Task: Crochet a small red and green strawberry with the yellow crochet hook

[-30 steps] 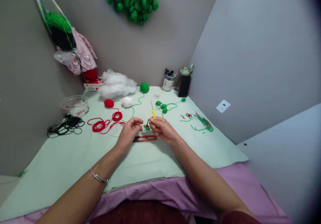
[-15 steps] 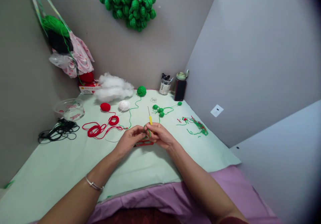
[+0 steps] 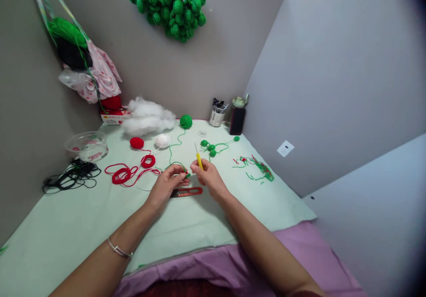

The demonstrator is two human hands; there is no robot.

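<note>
Between the fingers of my left hand [image 3: 169, 181] is a small green crochet piece [image 3: 187, 175] with a bit of red at its top. My right hand [image 3: 209, 177] is closed around a crochet hook [image 3: 199, 158] with a yellow handle, its thin metal tip pointing up and away. A gap separates the two hands. Just below them on the table lie red-handled thread snips [image 3: 189, 192]. A green strand runs from the left hand's area back to a green yarn ball [image 3: 186, 121].
Red yarn coils [image 3: 121, 176], a red ball [image 3: 136, 142], a white ball [image 3: 163, 140] and white stuffing [image 3: 146, 117] lie at left, near black cord [image 3: 71, 175] and a clear tub [image 3: 88, 146]. Small green balls [image 3: 212, 147] and yarn scraps [image 3: 262, 168] lie right. Behind stands a phone [image 3: 237, 120].
My hands have moved apart, the left one to the left. The green piece now shows in the left fingers, and the snips are uncovered. The view has shifted slightly.
</note>
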